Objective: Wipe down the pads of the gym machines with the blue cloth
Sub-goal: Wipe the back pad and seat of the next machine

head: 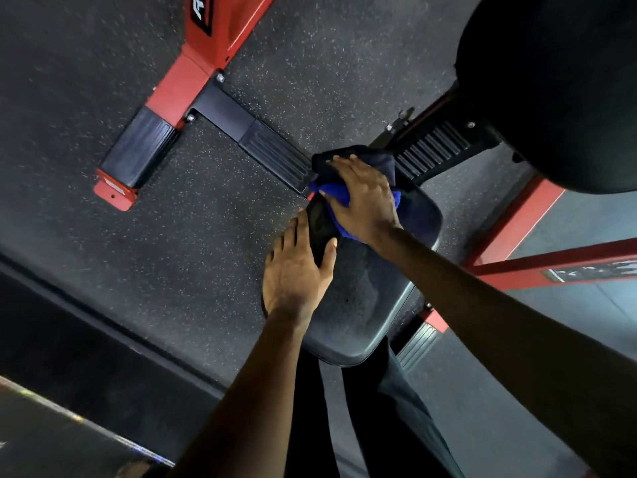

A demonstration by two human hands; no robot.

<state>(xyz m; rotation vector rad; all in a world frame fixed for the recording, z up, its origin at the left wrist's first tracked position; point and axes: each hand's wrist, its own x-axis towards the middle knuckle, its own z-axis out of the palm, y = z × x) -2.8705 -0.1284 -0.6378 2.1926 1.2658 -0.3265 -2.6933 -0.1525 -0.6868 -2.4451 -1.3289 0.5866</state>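
While the right hand (362, 198) presses flat, fingers spread, on the cloth (336, 193) at the far end of the seat pad (375, 291), centre of the head view, the wipe of this pad looks underway, not finished. The left hand (296, 267) lies open, palm down, on the pad's left edge, thumb on the top face; it grasps nothing and seems to steady.

Progress, judged: the near half of the pad shows no cloth contact now. A faint mottled sheen there could be moisture or texture; cannot tell. The large pad (551, 91), upper right, appears untouched at this moment.

Materials: cloth is bright blue, soft and bunched, partly in shadow. Seat pad is dark smooth vinyl with rounded corners. Frame (186, 84) is red painted steel with ribbed black foot covers. Floor (172, 236) is black speckled rubber.
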